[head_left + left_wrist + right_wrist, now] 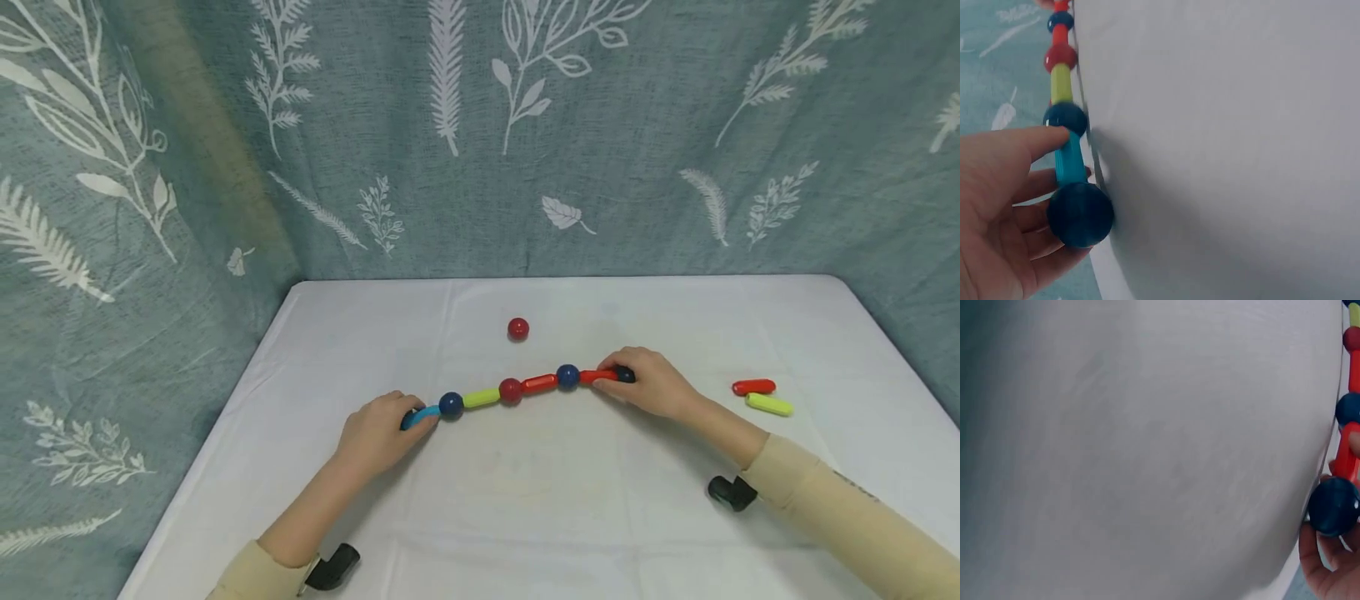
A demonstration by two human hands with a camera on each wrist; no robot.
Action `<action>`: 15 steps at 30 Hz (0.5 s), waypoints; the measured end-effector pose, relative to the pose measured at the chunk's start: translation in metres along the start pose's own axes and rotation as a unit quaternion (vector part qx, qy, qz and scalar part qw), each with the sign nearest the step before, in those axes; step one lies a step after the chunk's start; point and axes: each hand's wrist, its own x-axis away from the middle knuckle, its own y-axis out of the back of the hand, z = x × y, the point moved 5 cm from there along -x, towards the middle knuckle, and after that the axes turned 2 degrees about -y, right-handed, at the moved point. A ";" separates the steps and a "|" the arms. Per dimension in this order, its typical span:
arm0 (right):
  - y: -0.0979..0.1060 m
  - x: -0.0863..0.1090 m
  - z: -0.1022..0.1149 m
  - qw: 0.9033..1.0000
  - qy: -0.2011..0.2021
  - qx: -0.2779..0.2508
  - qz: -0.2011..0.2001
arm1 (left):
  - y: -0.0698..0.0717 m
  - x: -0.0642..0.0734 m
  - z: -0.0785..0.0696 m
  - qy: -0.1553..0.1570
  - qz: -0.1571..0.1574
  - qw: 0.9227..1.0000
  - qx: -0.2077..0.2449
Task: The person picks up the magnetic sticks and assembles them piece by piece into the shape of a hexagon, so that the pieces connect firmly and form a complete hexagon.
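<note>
Head view: a chain of balls and sticks [511, 392] ran slantwise across the middle of the bench [525, 500], one end in each of the two hands. Left hand [382, 429] pinched the light blue stick [422, 417]; right hand [648, 379] pinched the end red stick [597, 377]. Pieces looked light, hard and smooth. Judged each stiff by itself, joints the weak spots, liable to bend or part under a twist. Best hold: the end sticks, both at once; balls likely slippery. Loose red ball [518, 329] lay beyond the chain, apart from it. To the right of the right hand, a loose red stick [753, 387] and a loose yellow-green stick [769, 405] lay just beside each other. Nothing seen blocking the space between the hands. Curtain [480, 192] behind.

Left wrist view: thumb lay along the light blue stick near a dark blue ball [1065, 119], fingers on the other side; left end ball [1080, 215] sat within the hand. Chain ran on nearly straight.

Right wrist view: right hand cut by the frame edge, fingers about the red stick, beside the right end ball [1334, 506]. White cloth [1147, 456] filled most of it; contact with the chain unclear.
</note>
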 end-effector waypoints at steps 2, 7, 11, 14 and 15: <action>0.000 0.000 0.000 1.000 -0.006 0.003 -0.004 | -0.002 0.002 0.000 0.008 -0.003 1.000 0.019; -0.002 -0.003 0.002 1.000 -0.008 0.013 -0.020 | -0.015 0.004 -0.012 0.028 0.007 0.992 0.121; -0.003 -0.004 0.003 1.000 -0.009 0.015 -0.026 | -0.029 0.009 -0.028 0.023 0.067 0.973 0.221; -0.003 -0.004 0.004 1.000 -0.014 0.013 -0.020 | -0.031 0.013 -0.042 -0.031 0.075 0.970 0.229; -0.002 -0.004 0.004 1.000 -0.014 0.011 -0.017 | -0.030 0.013 -0.047 -0.067 0.058 0.974 0.209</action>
